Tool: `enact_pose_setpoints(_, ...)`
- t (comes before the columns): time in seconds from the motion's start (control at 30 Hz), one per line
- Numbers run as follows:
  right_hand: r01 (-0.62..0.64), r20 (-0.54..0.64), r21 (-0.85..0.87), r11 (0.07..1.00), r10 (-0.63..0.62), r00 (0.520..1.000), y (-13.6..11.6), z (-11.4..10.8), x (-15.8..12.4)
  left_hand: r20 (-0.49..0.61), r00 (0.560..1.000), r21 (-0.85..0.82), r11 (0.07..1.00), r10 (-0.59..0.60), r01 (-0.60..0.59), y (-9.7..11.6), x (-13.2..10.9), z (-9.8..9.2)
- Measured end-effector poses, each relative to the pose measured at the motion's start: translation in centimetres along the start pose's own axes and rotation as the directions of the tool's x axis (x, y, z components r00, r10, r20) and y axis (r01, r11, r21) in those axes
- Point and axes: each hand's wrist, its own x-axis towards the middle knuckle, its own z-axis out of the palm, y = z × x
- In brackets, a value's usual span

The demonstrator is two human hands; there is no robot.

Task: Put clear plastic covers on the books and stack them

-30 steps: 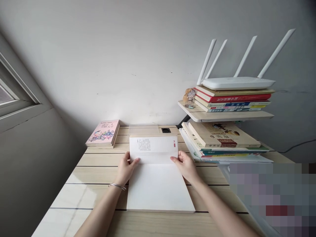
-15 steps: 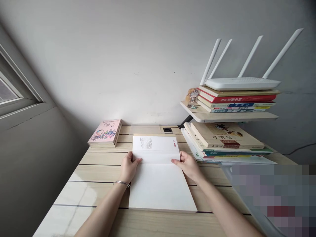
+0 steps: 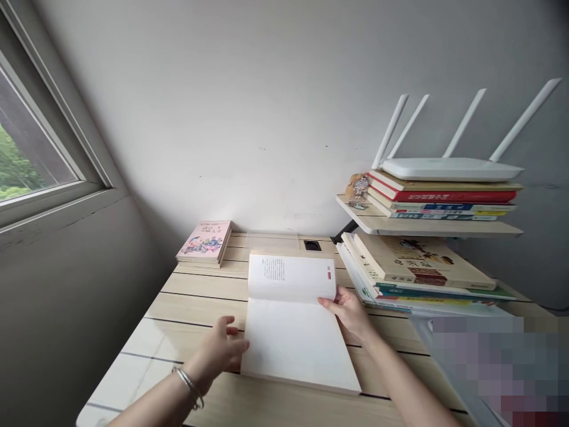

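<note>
I have a white paperback book (image 3: 296,338) open on the pale slatted wooden desk (image 3: 195,296), right in front of me and a little right of centre. Opened out, its long axis runs away from me toward the grey wall, with the near end skewed slightly to my right. The fold lies crosswise, left to right. The blank near half lies flat on the desk, and the far leaf (image 3: 291,277) tilts up toward the wall. That leaf shows a small block of print and a red mark near its right edge.

My right hand (image 3: 351,311) is at the book's right edge, just at the fold. The thumb lies on the paper with the fingers tucked behind, pinching that edge. My left hand (image 3: 220,350), with a thin silver bracelet (image 3: 189,385) on the wrist, is beside the left edge of the flat half. Its fingers are loosely curled and hold nothing, and I cannot tell whether the fingertips touch the paper.

A pink illustrated book stack (image 3: 205,242) lies at the far left corner of the desk, well apart from my book. A black cable hole (image 3: 312,245) sits just beyond the raised leaf. To the right a light wooden shelf (image 3: 427,226) carries a pile of books topped by a white four-antenna router (image 3: 448,169). More books lie stacked under the shelf, near my right hand.
</note>
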Motion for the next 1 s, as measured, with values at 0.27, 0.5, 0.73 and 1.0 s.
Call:
enact_pose_setpoints(0.27, 0.032, -0.125, 0.015, 0.999, -0.030, 0.992, 0.6, 0.6, 0.2, 0.144, 0.988, 0.087, 0.995, -0.061, 0.049, -0.1, -1.2, 2.2)
enact_pose_setpoints(0.5, 0.020, -0.143, 0.068, 0.998, -0.010, 0.990, 0.6, 0.2, 0.2, 0.020, 0.997, 0.202, 0.977, -0.076, 0.070, 1.1, -1.8, 3.7)
enact_pose_setpoints(0.73, -0.300, 0.045, 0.187, 0.935, 0.297, 0.954, -3.0, 2.0, -1.3, 0.080, 0.994, 0.229, 0.972, -0.071, 0.051, 7.0, 2.0, -1.6)
enact_pose_setpoints(1.0, -0.448, 0.007, 0.511, 0.734, 0.517, 0.856, -2.4, 9.5, -9.2, 0.121, 0.990, 0.729, 0.671, 0.068, -0.135, 14.7, 8.2, -4.5)
